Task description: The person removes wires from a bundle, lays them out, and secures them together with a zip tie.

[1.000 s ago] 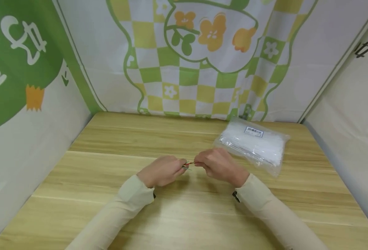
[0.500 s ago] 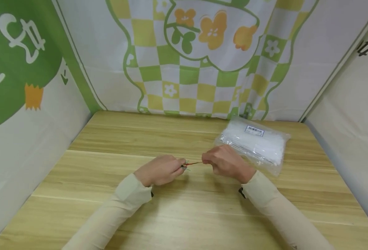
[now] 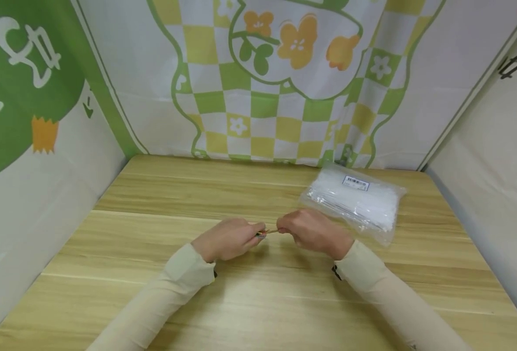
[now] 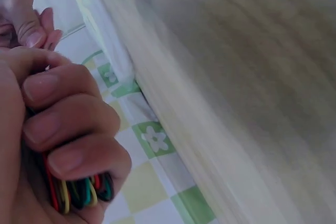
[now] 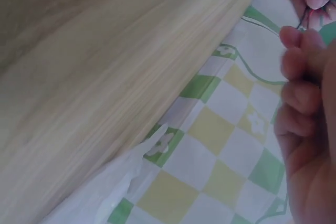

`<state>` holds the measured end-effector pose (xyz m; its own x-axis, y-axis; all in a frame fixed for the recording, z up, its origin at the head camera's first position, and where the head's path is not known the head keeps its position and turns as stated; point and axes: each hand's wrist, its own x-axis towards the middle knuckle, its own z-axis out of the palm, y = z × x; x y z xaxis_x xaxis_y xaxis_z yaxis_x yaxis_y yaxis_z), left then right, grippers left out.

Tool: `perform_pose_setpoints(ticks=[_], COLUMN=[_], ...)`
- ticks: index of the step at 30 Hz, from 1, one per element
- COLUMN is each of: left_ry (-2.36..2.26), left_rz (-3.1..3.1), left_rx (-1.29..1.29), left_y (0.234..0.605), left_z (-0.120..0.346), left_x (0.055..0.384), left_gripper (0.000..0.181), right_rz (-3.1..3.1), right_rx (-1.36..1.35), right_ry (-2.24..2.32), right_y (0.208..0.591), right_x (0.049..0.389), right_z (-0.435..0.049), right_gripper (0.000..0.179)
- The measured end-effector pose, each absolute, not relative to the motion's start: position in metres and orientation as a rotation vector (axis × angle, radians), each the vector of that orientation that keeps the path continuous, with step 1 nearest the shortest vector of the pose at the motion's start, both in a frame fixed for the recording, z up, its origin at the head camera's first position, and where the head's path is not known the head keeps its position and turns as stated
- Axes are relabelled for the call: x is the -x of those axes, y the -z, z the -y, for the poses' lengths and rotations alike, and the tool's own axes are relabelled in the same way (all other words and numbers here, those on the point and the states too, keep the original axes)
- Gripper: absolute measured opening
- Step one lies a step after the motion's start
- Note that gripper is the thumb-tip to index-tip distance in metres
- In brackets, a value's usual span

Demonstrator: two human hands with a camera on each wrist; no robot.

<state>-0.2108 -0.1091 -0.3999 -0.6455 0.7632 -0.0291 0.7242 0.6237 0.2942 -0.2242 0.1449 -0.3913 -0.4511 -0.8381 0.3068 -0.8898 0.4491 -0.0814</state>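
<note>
My left hand (image 3: 228, 239) curls round a folded bundle of thin coloured wires (image 4: 63, 195). Red, yellow, green and black loops stick out below its fingers in the left wrist view. Between the two hands runs a short, thin stretch of the wires (image 3: 271, 231), its far end at the fingertips of my right hand (image 3: 314, 233). The right thumb and forefinger pinch that end, with the other fingers curled in. Most of the bundle is hidden in the left palm. Both hands are held over the middle of the table.
A clear plastic bag (image 3: 352, 197) of white items with a barcode label lies on the wooden table (image 3: 162, 187), behind and right of the right hand. Printed cloth walls (image 3: 264, 122) enclose the table at the back and both sides.
My right hand first drew away to the right, stretching the wires out, then came back left toward the left hand. The left hand has stayed almost in place, gripping the bundle.
</note>
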Motion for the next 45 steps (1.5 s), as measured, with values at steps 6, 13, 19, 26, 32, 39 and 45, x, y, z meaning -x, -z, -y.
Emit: perform_pose_setpoints(ticks=[6,13,19,26,32,39,45], left_ry=[-0.408,-0.486,-0.447,-0.539,-0.603,-0.635,-0.645], left_rz=[-2.663,-2.617,-2.654,-2.622,-2.546,-2.491,-2.408], left_rx=[-1.267,-1.235,-1.214,-1.222,-1.223,-1.228,-1.165], left_y=[0.400,0.398,0.402,0.401,0.400,0.397,0.393], left_z=[0.115,0.125,0.125,0.121,0.123,0.130,0.134], left_x=[0.210,0.208,0.209,0.213,0.210,0.208,0.206], left_gripper=[0.021,0.022,0.022,0.030,0.028,0.024,0.024], right_rz=[2.378,2.366,2.507,2.494,2.415,2.367,2.401], right_rx=[-1.491,-1.443,-1.480,-1.579,-1.537,-1.504,-1.492], right_ry=[-0.333,-0.330,-0.343,-0.367,-0.343,-0.356,-0.395], right_y=[0.391,0.390,0.390,0.390,0.388,0.387,0.388], right_x=[0.229,0.229,0.226,0.225,0.229,0.233,0.238], right_z=[-0.155,-0.168,-0.164,-0.159,-0.162,-0.167,-0.171], right_gripper=[0.030,0.033,0.018,0.015,0.025,0.032,0.032])
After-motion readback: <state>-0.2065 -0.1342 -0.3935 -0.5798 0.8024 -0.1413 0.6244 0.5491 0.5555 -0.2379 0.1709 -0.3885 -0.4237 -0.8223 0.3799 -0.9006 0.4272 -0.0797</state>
